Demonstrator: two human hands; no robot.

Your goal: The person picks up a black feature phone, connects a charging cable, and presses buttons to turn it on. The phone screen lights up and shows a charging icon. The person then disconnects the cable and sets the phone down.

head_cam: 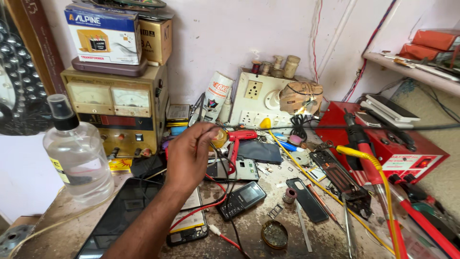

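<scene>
— What's the left hand (189,156) doing?
— Raised at frame centre, its grip pinched together on a thin black wire (216,144).
— And under it?
— A small keypad phone (242,199) lies on the cluttered surface (249,232), lower centre. No right hand shows.

We see one hand (189,156), raised above the bench near the middle of the view; its forearm (143,225) climbs from the bottom edge, left of centre, slanting up and to the right; the arm is bare; the wrist is nearly straight, bent only slightly; the back of the hand faces us, knuckles uppermost; the fingers (207,129) are drawn together and curl forward at the top, their tips pinched close with the thumb tucked behind them; whether they grip anything we cannot tell; coming in from the left, it looks to be our left hand; our other hand lies outside the view
</scene>
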